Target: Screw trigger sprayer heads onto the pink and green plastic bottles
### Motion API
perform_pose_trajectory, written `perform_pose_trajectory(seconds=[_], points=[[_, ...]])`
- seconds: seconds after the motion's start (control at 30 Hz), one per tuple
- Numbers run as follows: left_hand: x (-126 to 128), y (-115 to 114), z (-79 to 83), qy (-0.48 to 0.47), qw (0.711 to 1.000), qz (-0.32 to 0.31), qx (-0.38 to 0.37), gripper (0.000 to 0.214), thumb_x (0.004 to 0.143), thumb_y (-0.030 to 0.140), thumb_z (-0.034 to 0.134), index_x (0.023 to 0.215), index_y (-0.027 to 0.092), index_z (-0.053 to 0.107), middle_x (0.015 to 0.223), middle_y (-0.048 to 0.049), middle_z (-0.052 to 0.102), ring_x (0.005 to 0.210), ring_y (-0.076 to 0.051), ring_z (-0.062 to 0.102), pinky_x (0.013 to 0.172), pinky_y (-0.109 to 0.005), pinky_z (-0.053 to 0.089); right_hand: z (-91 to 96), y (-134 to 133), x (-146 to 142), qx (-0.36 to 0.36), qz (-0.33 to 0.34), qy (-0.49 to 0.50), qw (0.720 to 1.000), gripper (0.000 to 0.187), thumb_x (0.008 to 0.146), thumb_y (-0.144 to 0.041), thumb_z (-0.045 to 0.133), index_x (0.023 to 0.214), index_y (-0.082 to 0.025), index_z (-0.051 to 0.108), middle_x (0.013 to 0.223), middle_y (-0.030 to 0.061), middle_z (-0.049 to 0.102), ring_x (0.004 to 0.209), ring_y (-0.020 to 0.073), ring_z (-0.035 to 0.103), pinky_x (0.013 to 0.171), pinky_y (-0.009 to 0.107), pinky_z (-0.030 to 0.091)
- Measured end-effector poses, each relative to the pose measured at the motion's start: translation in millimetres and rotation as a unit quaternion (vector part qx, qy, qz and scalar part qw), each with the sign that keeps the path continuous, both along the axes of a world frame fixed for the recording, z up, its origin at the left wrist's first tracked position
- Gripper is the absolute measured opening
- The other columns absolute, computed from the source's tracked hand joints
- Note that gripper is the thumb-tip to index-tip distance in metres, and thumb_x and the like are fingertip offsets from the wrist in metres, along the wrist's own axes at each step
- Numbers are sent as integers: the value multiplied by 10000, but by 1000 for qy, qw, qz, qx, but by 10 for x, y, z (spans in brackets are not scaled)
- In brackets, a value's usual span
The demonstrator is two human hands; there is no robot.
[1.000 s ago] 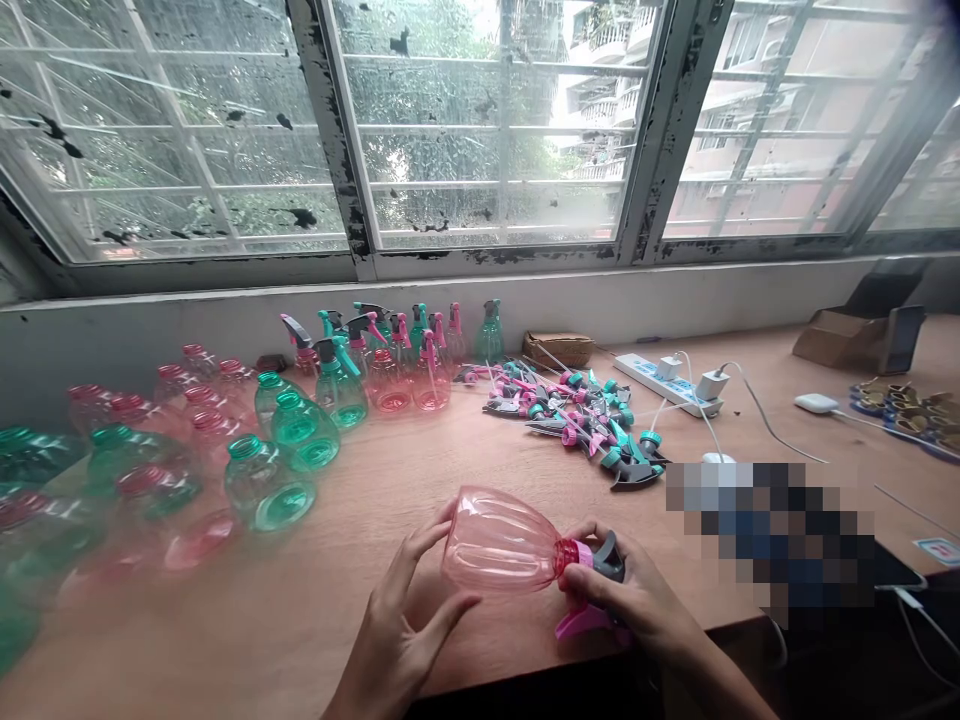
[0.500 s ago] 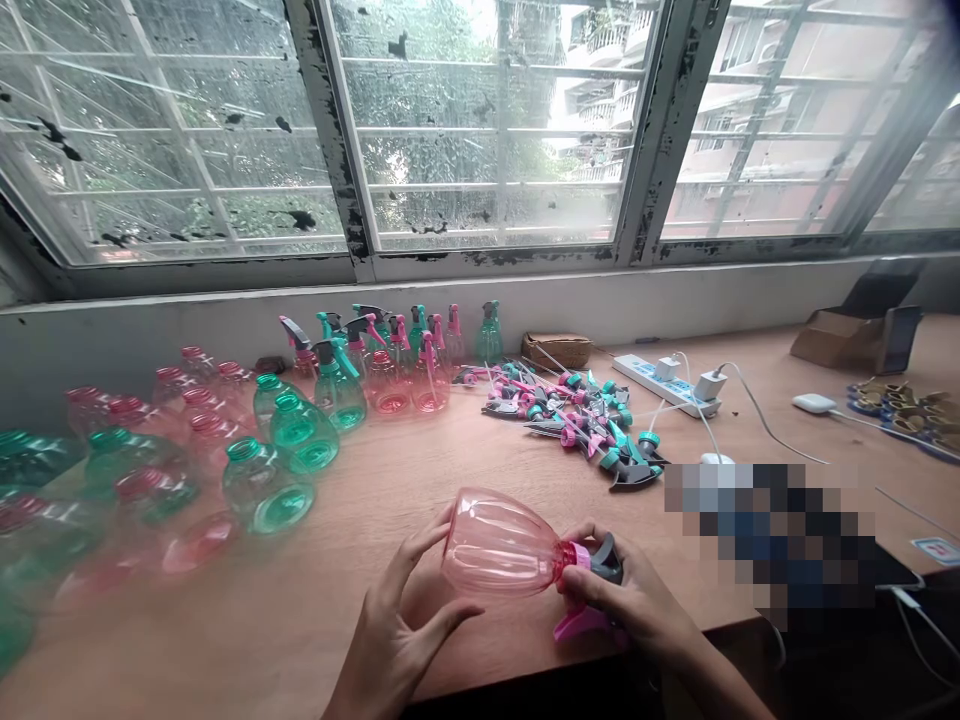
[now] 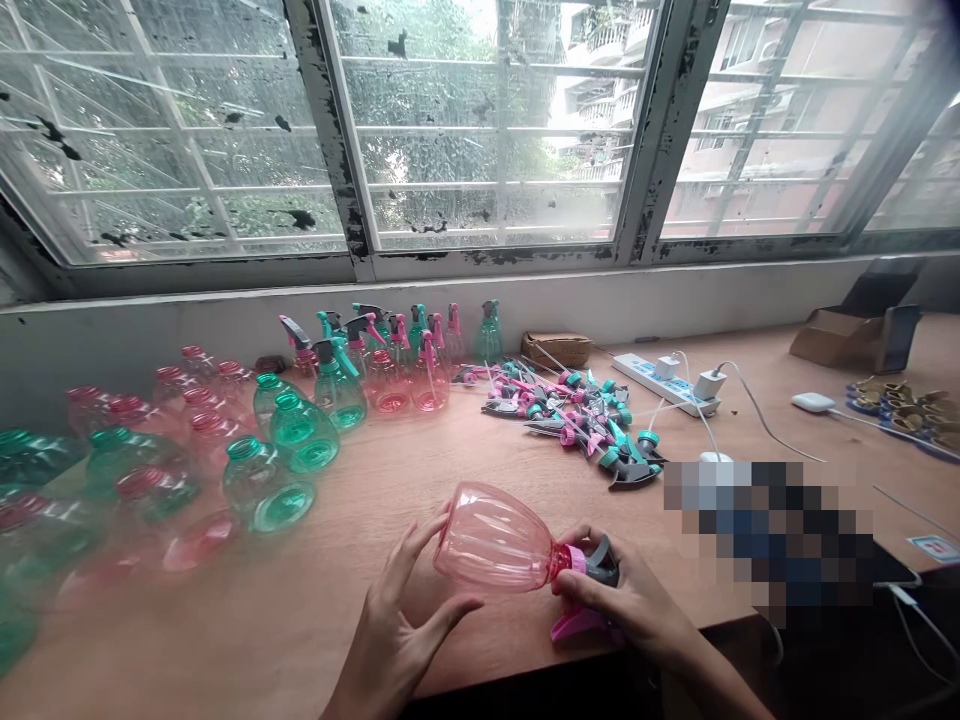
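A clear pink spray bottle (image 3: 495, 540) lies tilted on its side in the air above the table's front part, its base to the left. Its sprayer head (image 3: 600, 562) is pink and dark grey, with a pink part hanging below. My right hand (image 3: 626, 590) is closed round the bottle's collar and sprayer head. Fingers and thumb spread apart, my left hand (image 3: 409, 600) curves around the base end; whether its fingertips touch the plastic I cannot tell.
Several open pink and green bottles (image 3: 270, 490) stand at the left. Bottles with sprayers (image 3: 341, 385) stand by the wall. Loose sprayer heads (image 3: 577, 410) lie in a heap behind my hands. A power strip (image 3: 667, 385) with cables and a cardboard box (image 3: 844, 340) are at the right.
The bottle and my right hand have shifted slightly left, bringing the base nearer to my left hand's palm. My left hand's fingers remain spread.
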State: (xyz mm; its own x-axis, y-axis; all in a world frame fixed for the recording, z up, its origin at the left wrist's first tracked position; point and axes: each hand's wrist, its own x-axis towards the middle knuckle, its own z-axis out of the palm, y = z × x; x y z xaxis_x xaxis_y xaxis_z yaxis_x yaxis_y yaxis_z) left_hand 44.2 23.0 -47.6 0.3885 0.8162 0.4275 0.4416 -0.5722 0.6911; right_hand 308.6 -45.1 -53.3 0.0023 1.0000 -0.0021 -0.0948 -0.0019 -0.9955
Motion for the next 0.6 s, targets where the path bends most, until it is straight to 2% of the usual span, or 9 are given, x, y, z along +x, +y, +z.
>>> perform_pose_trajectory(seconds=[0.13, 0.27, 0.37, 0.47, 0.6], points=[[-3, -12, 32, 10, 1000, 8, -8, 569, 852, 447, 717, 1367, 357, 492, 1400, -53, 623, 1340, -320, 535, 1144, -564, 360, 0, -2, -13, 18, -6, -17, 1000, 296, 771, -363, 835, 917, -162, 674, 721, -23, 678, 635, 128, 598, 597, 219, 450], [18, 2, 61, 0, 999, -13, 36, 538, 901, 387, 676, 1402, 391, 479, 1475, -23, 557, 1378, -279, 497, 1151, -473, 394, 3, -6, 7, -2, -6, 0, 1000, 317, 796, -398, 809, 933, -165, 644, 675, -12, 703, 612, 147, 631, 576, 230, 460], [27, 0, 76, -3, 999, -15, 53, 540, 898, 379, 681, 1400, 403, 486, 1455, -10, 580, 1349, -276, 533, 1157, -472, 389, 9, -11, 17, -7, -3, 15, 1000, 331, 818, -431, 781, 942, -169, 622, 660, -1, 718, 607, 158, 644, 566, 236, 469], [25, -24, 100, -2, 1000, -11, 25, 621, 846, 416, 733, 1410, 374, 478, 1459, -36, 576, 1333, -300, 547, 1153, -490, 390, 24, -14, 8, -7, -1, 9, 1000, 326, 801, -409, 802, 937, -168, 630, 672, -10, 708, 617, 150, 639, 581, 232, 477], [34, -39, 131, -14, 1000, -26, -4, 483, 939, 375, 615, 1405, 360, 488, 1510, -37, 516, 1394, -272, 477, 1148, -451, 403, 39, -13, -3, -2, -5, -8, 1000, 330, 775, -393, 824, 939, -167, 648, 701, -17, 693, 634, 149, 636, 595, 236, 485]])
